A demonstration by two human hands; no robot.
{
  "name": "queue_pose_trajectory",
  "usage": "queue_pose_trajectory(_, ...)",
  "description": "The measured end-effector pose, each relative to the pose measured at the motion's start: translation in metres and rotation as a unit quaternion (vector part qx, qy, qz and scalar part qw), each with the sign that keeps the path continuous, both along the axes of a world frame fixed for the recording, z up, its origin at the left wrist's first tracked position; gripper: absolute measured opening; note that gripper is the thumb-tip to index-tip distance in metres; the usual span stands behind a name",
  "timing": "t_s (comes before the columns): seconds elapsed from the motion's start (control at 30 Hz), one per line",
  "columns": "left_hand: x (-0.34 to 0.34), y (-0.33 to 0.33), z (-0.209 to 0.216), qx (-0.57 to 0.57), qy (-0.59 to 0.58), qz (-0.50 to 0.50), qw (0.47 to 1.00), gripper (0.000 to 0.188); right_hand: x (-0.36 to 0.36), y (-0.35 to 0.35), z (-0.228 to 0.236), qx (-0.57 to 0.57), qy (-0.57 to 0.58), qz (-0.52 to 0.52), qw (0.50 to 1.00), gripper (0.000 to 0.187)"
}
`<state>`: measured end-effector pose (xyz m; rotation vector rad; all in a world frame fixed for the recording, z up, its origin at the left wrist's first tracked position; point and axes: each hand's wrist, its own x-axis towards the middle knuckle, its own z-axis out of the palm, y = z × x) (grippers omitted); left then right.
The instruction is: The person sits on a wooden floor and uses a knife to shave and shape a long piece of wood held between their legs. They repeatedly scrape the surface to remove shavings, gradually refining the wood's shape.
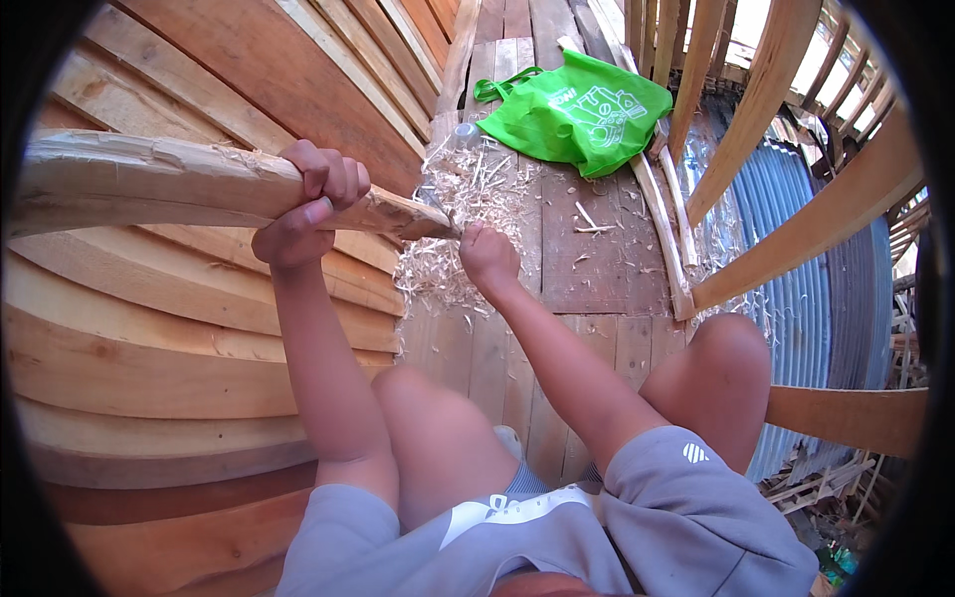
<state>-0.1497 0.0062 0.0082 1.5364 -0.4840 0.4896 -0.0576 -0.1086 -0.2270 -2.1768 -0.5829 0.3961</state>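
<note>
A peeled wooden pole [149,179] reaches in from the left, past the plank wall [179,348], its tapered end hanging over the left side of the plank floor [587,264]. The left hand [313,199] wraps tightly round it a little short of that end, thumb across. The right hand [489,256] is a closed fist beside the tip, apparently around a narrow blade [438,202]; its fingers hide the handle.

Below the tip, pale shavings [433,264] heap along the floor's left edge, a transparent cup [465,133] at their far side. Farther off, a green tote bag [577,114] lies crumpled across the floor's width, blocking much of the far end. Stripped sticks [659,229] line the right edge, beside the slanting railing slats [751,109]; corrugated sheeting [786,269] shows beyond.

The wall closes in the left hand's side. Between shavings and sticks runs a stretch of boards with scattered chips, giving the right hand room; nearer, the person's bent knees [731,348] narrow the space.
</note>
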Motion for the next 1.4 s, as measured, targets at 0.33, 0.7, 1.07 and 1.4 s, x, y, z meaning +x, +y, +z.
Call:
queue_pose_trajectory(0.33, -0.004, 0.001, 0.0, -0.008, 0.002, 0.006, 1.0, 0.02, 0.074, -0.049, -0.074, -0.126, 0.039, -0.013, 0.991, 0.056)
queue_pose_trajectory(0.7, -0.002, 0.007, -0.003, -0.01, -0.011, -0.052, 0.999, 0.016, 0.016, 0.005, 0.013, 0.038, 0.088, 0.067, 0.993, 0.054)
queue_pose_trajectory(1.07, 0.019, -0.038, -0.011, 0.101, -0.12, 0.37, 0.916, 0.041, 0.016, 0.007, 0.007, -0.021, -0.109, -0.019, 0.994, 0.059)
queue_pose_trajectory(1.4, 0.048, -0.065, -0.013, -0.006, -0.112, 0.553, 0.826, 0.031, 0.057, -0.015, -0.016, -0.06, -0.138, 0.009, 0.989, 0.055)
